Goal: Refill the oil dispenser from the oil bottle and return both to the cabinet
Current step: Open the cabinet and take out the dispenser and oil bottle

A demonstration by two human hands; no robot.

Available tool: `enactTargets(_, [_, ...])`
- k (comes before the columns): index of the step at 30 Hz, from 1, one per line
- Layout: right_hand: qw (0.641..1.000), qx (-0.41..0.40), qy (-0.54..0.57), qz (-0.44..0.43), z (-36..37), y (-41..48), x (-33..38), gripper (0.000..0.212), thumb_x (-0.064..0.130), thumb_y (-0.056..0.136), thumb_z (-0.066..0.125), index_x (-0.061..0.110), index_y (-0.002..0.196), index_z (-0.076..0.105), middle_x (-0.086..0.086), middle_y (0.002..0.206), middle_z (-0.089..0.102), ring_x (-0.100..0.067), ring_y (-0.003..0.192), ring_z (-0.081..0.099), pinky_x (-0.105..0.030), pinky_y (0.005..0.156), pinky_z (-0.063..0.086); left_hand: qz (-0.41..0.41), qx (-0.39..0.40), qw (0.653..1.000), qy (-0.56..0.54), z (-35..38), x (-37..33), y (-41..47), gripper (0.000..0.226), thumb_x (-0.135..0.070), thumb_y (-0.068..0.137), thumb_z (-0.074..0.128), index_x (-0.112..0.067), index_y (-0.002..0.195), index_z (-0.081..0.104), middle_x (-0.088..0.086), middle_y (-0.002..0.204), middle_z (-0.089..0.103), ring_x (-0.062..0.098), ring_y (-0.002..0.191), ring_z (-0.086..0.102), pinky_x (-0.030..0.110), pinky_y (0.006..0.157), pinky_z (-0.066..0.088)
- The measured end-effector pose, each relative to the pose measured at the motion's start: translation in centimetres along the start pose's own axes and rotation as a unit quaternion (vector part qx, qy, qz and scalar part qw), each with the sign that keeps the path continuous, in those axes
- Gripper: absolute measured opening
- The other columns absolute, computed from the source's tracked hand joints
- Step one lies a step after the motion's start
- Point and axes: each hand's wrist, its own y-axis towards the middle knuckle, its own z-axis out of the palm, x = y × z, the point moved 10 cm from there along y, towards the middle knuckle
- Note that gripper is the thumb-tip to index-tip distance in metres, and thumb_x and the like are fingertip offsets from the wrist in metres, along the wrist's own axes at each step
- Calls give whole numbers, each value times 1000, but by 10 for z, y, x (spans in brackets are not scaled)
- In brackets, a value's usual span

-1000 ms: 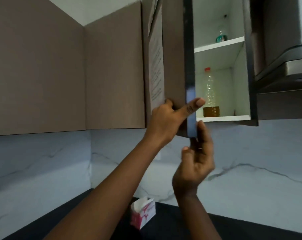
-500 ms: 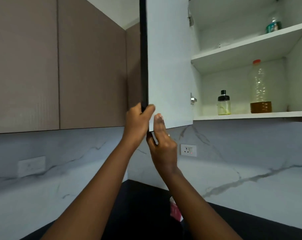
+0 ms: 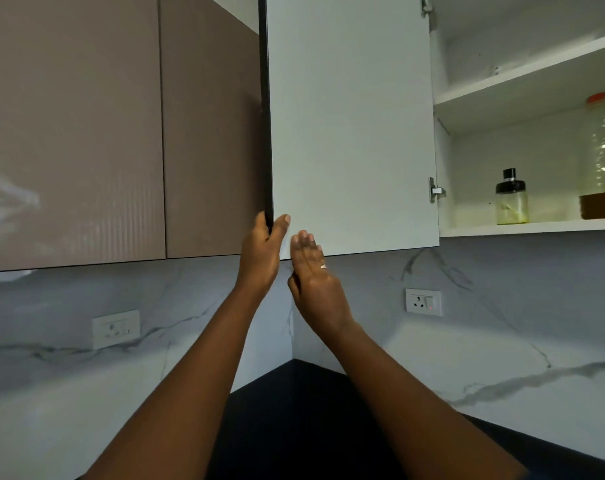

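Oil dispenser: a small clear glass jar with a black pouring cap. It stands upright on the lower shelf of the open wall cabinet, toward the shelf's left side, and its glass shows a yellow-green tint. Oil bottle: tall, clear plastic with an orange cap, upright on the same shelf. It stands to the dispenser's right, apart from it, and is partly cut by the frame edge. Dark amber oil fills only its base. Cabinet door: swung wide, white inner face toward the camera, dark outer edge at left, beside the closed taupe doors. A metal hinge joins it to the cabinet side. Left hand: grips the door's free edge near the bottom corner, thumb pressed on the white face and fingers curled round the dark edge, mostly hidden. Right hand: just beside the left, fingers straight and held together, tips lying against the white face at the door's lower edge. A ring shows on one finger. The marble-patterned wall carries a left socket and a right socket, one on each side of the corner, above a dark countertop.
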Motion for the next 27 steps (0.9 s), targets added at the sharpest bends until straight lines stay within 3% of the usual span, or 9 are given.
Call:
enactTargets(4, [1000,22,5,-18,0,1,0,52,4,80,62,-13,127,46,-30,129,51,-43,118,50,-50,90,45,44,-93,988,117,-2,-16,-12,48,-31,99,38,-10,143,31,13,137,49,26,126,47,32,99,40])
enactTargets(7, [999,27,4,-34,-12,-3,-6,49,15,88,50,-11,129,44,-27,131,50,-40,122,49,-49,98,42,120,-169,942,263,5,-42,-34,47,-18,99,37,-8,144,28,12,149,34,30,137,31,39,112,26])
enactTargets(10, [999,20,-40,-20,-32,-14,-26,49,20,88,51,-9,128,47,-25,128,54,-37,121,50,-47,100,40,180,-191,899,351,29,-60,-53,54,-23,90,28,-6,141,34,16,149,34,35,136,32,46,112,12])
enactTargets(14, [991,31,-129,28,-64,-26,-78,50,7,78,67,-11,122,53,-28,124,56,-40,117,54,-52,95,46,267,-131,878,376,87,-82,-71,57,-24,89,24,-6,142,34,13,149,33,31,138,28,40,115,-6])
enactTargets(17, [981,10,-184,66,-106,-28,-116,50,1,72,66,-13,118,55,-29,119,59,-42,111,57,-52,90,45,283,-52,890,355,139,-93,-74,60,-17,85,20,-3,141,34,13,149,34,31,138,32,39,117,-3])
enactTargets(20, [965,-21,-243,99,-149,-23,-159,44,0,70,63,-12,113,59,-27,111,64,-41,104,62,-50,87,48,286,27,908,304,195,-99,-68,68,-19,80,10,-2,144,26,13,152,27,31,141,24,39,113,2])
enactTargets(23, [950,-12,-280,139,-181,-17,-210,36,2,76,58,-8,110,62,-25,108,66,-37,100,64,-44,89,49,297,69,914,267,251,-102,-52,61,-4,84,25,-2,145,23,13,153,23,30,143,18,38,116,0])
enactTargets(27, [916,2,-304,263,-227,-12,-302,26,15,88,49,3,101,67,-19,94,69,-37,83,62,-35,69,47,294,79,922,240,324,-104,-17,60,4,83,39,-1,142,30,13,152,25,27,142,19,36,116,8])
